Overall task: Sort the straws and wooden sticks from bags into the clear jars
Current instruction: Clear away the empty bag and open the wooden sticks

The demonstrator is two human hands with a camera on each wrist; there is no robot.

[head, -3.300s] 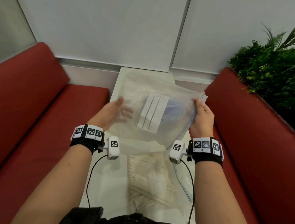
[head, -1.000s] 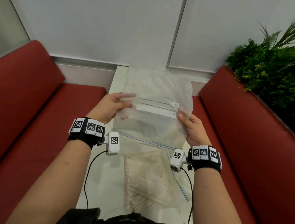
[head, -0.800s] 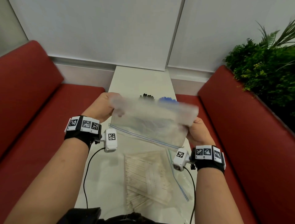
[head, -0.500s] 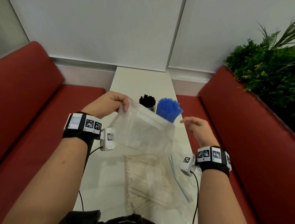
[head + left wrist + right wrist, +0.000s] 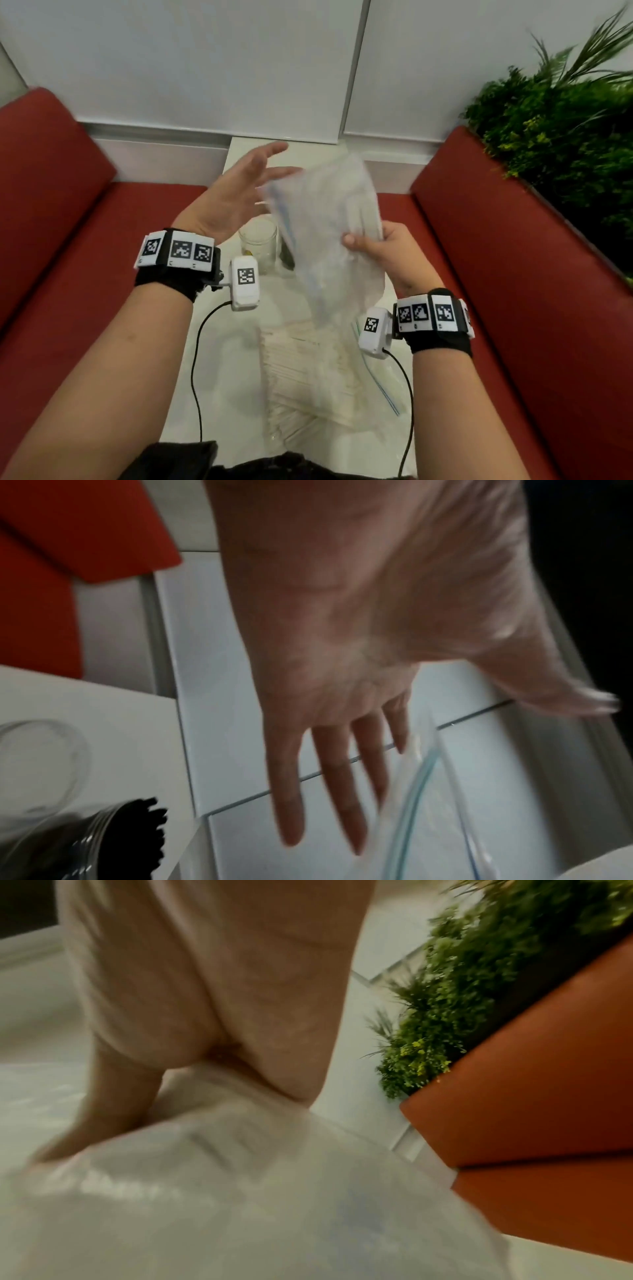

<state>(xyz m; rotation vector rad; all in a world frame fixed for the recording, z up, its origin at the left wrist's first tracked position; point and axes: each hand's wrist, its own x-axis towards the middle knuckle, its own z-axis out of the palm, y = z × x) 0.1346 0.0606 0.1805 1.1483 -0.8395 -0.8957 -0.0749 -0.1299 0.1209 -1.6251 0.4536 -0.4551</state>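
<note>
My right hand (image 5: 363, 241) grips a clear zip bag (image 5: 325, 219) by its right side and holds it upright above the white table (image 5: 219, 377); I see nothing inside it. My left hand (image 5: 263, 174) is open with fingers spread, just left of the bag's blue zip edge (image 5: 411, 799). An empty clear jar (image 5: 258, 245) stands below my left hand. Beside it, a jar of black straws (image 5: 103, 837) is mostly hidden behind the bag in the head view. A bag of wooden sticks (image 5: 308, 370) lies flat on the table near me.
Red sofa seats (image 5: 102, 274) flank the narrow table on both sides. A green plant (image 5: 548, 137) stands behind the right sofa. White wall panels (image 5: 239, 68) close the far end. Wrist camera cables (image 5: 195, 359) hang over the table.
Half a second ago my left hand held the bag and my right hand was free. Now the right hand holds it, raised upright, and the left has let go. The bag now hides the blue straws.
</note>
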